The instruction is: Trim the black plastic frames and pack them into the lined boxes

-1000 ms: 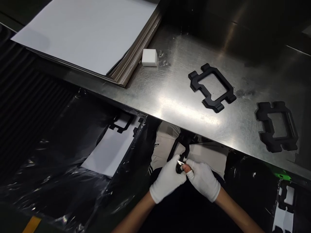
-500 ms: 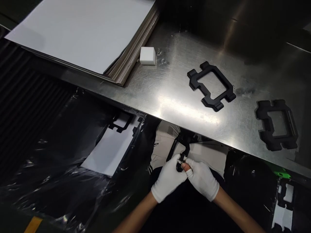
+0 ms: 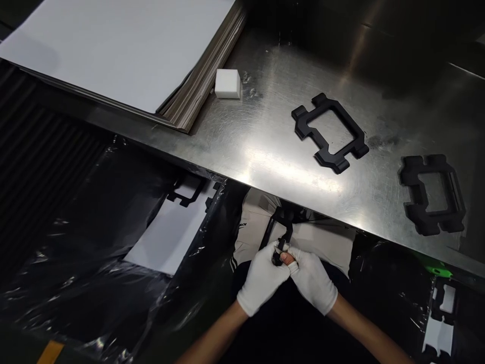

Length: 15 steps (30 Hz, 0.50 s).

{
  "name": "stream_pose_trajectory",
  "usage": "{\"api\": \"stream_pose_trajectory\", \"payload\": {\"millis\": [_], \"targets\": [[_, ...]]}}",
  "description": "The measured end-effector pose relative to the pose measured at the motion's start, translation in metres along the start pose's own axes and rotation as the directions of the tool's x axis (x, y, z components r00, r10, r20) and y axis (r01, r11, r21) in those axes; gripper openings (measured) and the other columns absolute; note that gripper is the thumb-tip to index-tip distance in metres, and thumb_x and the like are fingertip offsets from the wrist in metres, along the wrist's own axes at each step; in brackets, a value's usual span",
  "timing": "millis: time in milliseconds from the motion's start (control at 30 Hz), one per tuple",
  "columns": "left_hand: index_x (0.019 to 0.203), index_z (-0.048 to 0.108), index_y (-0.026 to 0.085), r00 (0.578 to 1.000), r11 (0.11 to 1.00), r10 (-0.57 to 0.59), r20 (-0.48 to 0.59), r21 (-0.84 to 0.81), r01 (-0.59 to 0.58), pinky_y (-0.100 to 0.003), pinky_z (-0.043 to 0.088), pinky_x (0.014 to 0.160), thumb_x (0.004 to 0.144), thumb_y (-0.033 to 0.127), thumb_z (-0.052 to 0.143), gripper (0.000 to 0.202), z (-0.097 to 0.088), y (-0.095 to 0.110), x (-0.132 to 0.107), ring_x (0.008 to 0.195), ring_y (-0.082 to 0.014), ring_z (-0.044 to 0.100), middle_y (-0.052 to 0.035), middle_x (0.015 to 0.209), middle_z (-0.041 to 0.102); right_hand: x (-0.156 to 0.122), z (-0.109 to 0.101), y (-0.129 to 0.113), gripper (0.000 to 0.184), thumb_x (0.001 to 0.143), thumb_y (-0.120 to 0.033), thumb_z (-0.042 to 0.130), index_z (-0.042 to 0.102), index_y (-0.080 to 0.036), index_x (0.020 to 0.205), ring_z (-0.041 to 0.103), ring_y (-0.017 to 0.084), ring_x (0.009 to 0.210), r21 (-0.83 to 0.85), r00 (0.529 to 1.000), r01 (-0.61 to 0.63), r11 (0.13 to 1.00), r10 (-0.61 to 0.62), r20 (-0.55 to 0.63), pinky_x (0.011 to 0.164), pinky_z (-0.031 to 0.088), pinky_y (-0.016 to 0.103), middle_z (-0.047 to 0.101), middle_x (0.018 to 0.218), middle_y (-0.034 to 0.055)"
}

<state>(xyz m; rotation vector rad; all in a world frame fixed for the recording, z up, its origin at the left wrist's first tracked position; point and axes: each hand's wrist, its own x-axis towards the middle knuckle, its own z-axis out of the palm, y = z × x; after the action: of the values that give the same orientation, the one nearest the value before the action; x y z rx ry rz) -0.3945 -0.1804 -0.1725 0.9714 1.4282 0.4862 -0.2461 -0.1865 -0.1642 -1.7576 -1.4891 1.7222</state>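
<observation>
A black frame-shaped part (image 3: 288,231) is held over my lap, just below the table's front edge. My left hand (image 3: 261,278), in a white glove, is closed on its near end. My right hand (image 3: 312,278), also gloved, has its fingers pinched at that same end, close against the left fingertips. The right thumb tip shows bare through the glove. Whether the right fingers hold a small tool or only the part's edge cannot be made out. Two similar black frames, one in the middle (image 3: 322,141) and one at the right (image 3: 432,194), lie flat on the table.
The metal table (image 3: 261,126) carries a thick stack of white-topped sheets (image 3: 113,50) and a small white block (image 3: 228,84). Below left, black plastic film (image 3: 94,253) surrounds a white sheet (image 3: 168,232) with black frames. A green object (image 3: 439,271) and more frames on white lie at lower right.
Both hands and the held frame have shifted slightly left, and the frame has turned a little. The pinch at its near end continues. The view has moved slightly.
</observation>
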Motion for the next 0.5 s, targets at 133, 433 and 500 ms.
{"api": "stream_pose_trajectory", "payload": {"millis": [133, 433, 500], "targets": [[0.079, 0.060, 0.021, 0.999, 1.000, -0.003, -0.044, 0.020, 0.004, -0.026, 0.046, 0.066, 0.083, 0.030, 0.068, 0.013, 0.000, 0.001, -0.001, 0.071, -0.0139, 0.054, 0.0031, 0.075, 0.059, 0.000, 0.003, 0.004, 0.048, 0.112, -0.054, 0.035, 0.063, -0.024, 0.087, 0.068, 0.019, 0.073, -0.019, 0.999, -0.013, 1.000, 0.013, -0.040, 0.068, 0.050, 0.027, 0.073, 0.081, 0.0034], [0.106, 0.065, 0.019, 0.994, 1.000, -0.005, 0.107, 0.023, 0.003, -0.035, 0.057, 0.086, 0.086, 0.029, 0.068, 0.023, -0.014, 0.010, 0.003, 0.092, -0.0210, 0.068, -0.0028, 0.096, 0.071, 0.001, -0.014, 0.008, 0.050, 0.110, -0.063, 0.035, 0.047, -0.025, 0.080, 0.055, 0.017, 0.067, 0.065, 0.997, 0.078, 0.995, -0.080, 0.022, 0.065, 0.042, 0.029, 0.059, 0.074, -0.0001], [0.111, 0.063, 0.020, 0.975, 0.999, -0.007, 0.224, 0.050, -0.004, -0.036, 0.057, 0.090, 0.086, 0.027, 0.069, 0.027, -0.024, 0.013, 0.005, 0.097, -0.0219, 0.068, -0.0034, 0.101, 0.071, -0.001, -0.020, 0.008, 0.050, 0.109, -0.065, 0.038, 0.047, -0.025, 0.081, 0.054, 0.017, 0.068, 0.111, 0.995, 0.085, 0.990, -0.090, 0.040, 0.065, 0.043, 0.028, 0.058, 0.075, -0.0007]]}}
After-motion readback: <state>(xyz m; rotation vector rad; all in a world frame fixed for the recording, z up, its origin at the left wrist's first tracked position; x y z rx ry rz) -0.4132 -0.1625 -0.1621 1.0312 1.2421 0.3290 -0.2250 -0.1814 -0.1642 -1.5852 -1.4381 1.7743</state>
